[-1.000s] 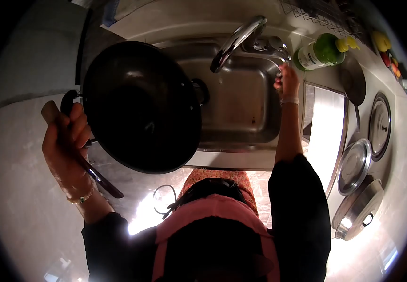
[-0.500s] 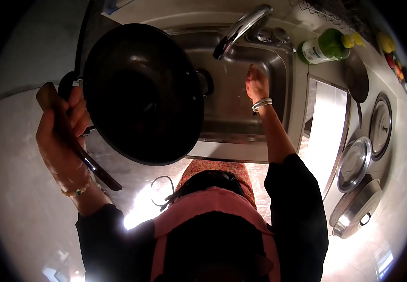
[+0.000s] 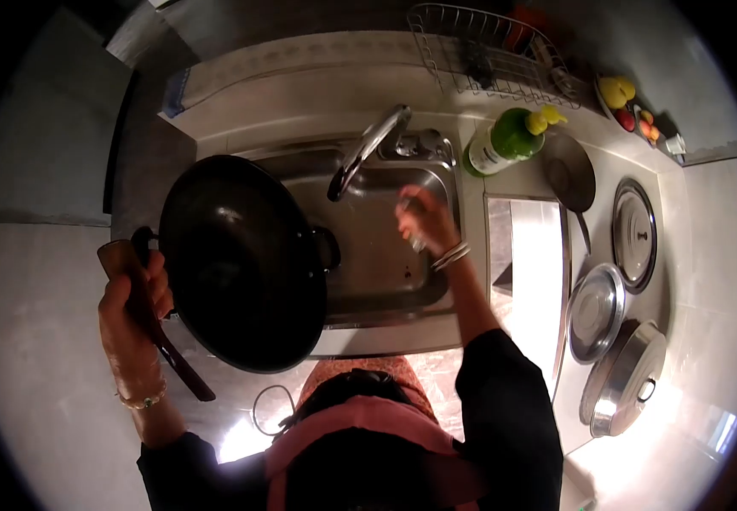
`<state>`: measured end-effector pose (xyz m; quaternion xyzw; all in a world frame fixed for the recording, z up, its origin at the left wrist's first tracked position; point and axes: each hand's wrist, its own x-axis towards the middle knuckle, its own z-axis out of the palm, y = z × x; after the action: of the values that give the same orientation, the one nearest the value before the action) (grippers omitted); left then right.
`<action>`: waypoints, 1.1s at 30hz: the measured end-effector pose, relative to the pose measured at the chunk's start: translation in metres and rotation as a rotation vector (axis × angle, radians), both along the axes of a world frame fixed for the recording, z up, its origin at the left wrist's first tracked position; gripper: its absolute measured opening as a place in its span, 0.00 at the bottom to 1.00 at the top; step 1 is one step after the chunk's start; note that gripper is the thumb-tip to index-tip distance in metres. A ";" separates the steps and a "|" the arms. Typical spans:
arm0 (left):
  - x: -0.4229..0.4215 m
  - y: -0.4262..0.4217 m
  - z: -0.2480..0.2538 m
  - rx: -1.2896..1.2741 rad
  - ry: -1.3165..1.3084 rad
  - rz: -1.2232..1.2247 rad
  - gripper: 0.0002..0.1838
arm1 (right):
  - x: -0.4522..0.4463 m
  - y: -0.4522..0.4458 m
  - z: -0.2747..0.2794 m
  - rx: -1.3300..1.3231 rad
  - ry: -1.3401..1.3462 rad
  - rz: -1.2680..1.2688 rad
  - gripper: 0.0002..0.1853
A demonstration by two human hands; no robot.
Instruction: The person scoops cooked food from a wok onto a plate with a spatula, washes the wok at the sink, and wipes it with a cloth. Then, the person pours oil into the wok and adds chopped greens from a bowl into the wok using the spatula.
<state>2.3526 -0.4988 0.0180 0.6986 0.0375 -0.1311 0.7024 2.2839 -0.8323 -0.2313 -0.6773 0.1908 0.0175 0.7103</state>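
Note:
On the left, my left hand [image 3: 132, 328] is closed around the side handle of a large black wok [image 3: 245, 264]. Pinned in the same grip is a dark wooden spatula [image 3: 151, 315], slanting down toward me. The wok is held over the left part of the steel sink [image 3: 368, 311], its second handle pointing right. My right hand [image 3: 428, 220] hovers inside the sink, fingers curled and smeared by motion. Something small and greyish shows at its fingers, too blurred to name. Dark specks lie on the sink floor below it. A chrome faucet [image 3: 370, 152] arches between wok and right hand.
A green pump bottle [image 3: 505, 143] stands behind the sink's right corner. Along the right counter lie a small pan [image 3: 569, 175], a glass lid [image 3: 634, 234], a steel lid [image 3: 597, 313] and a lidded steel pot [image 3: 631, 379]. A wire rack [image 3: 496, 60] and fruit [image 3: 616, 92] sit at the back.
The view has tilted, so the sink and wok appear lower and more of the back counter shows. My right hand has turned and moved within the sink. My left hand keeps its grip.

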 end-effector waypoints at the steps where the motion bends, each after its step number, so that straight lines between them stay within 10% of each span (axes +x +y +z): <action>1: 0.000 0.006 -0.004 -0.069 0.026 -0.022 0.15 | 0.012 -0.022 0.028 0.028 -0.127 -0.038 0.15; 5: 0.005 0.008 -0.006 -0.171 0.056 -0.018 0.13 | 0.061 -0.120 0.128 -0.409 -0.519 -0.292 0.19; 7: 0.001 -0.005 0.000 -0.055 0.055 0.153 0.16 | 0.109 -0.187 0.145 -1.375 -0.768 -0.465 0.23; 10: -0.001 -0.003 0.006 -0.016 0.043 0.053 0.16 | 0.106 -0.178 0.187 -1.283 -0.502 -0.298 0.32; 16: 0.005 0.008 -0.003 -0.089 0.078 0.056 0.18 | 0.008 -0.037 0.098 -0.108 0.138 0.438 0.13; 18: 0.001 0.006 0.000 -0.002 0.034 0.005 0.19 | -0.006 0.021 -0.018 -0.546 0.135 0.536 0.08; 20: 0.000 -0.001 0.005 0.049 0.005 -0.009 0.20 | -0.010 0.067 -0.134 -0.396 0.133 0.458 0.13; 23: -0.002 -0.021 0.012 0.088 0.001 0.040 0.22 | 0.006 0.144 -0.088 0.896 0.434 -0.042 0.16; 31: 0.020 -0.121 0.036 0.094 -0.067 0.129 0.18 | 0.021 0.217 -0.156 1.549 0.338 -0.263 0.08; 33: 0.068 -0.102 0.025 0.080 -0.015 -0.251 0.18 | 0.012 0.231 -0.139 1.499 0.391 -0.221 0.07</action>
<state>2.4211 -0.6004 0.0434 0.7263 -0.0500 -0.2111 0.6523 2.2958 -0.6015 -0.3704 0.0216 0.3160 0.1899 0.9293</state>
